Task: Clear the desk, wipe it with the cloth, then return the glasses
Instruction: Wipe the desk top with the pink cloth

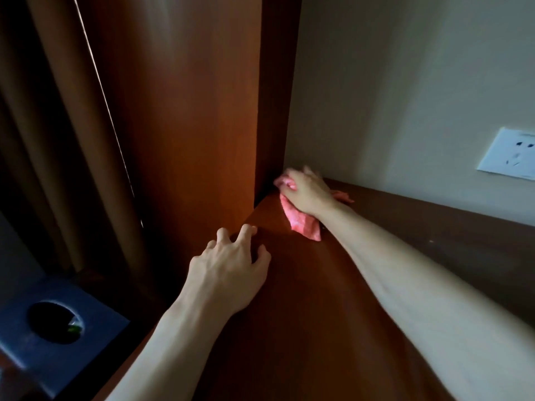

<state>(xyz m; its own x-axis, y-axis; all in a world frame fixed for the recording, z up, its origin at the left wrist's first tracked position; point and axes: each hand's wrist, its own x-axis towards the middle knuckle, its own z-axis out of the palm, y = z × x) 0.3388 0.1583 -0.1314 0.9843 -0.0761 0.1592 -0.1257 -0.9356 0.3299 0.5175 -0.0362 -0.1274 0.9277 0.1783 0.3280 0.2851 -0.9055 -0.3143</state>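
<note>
Pink cloth [304,222] under my right hand [307,193], jammed up in the far corner of the desk [304,328], right where the wood panel [197,111] meets the wall [405,82]. My palm is on top of it and my fingers curl down over the bunched far end, gripping it against the wood. One tail of cloth trails out toward me past my wrist, another bit pokes out on the wall side. The hand is a little blurred. My left hand [231,270] sits nearer, at the desk's left edge just beside the panel, well short of the cloth: fingers spread apart and bent, tips touching the surface, holding nothing. Down to the left, a dark blue box [43,351] with a round hole in its top. On the wall to the right, a white socket [509,153]. Brown curtain [58,140] hangs at far left.
</note>
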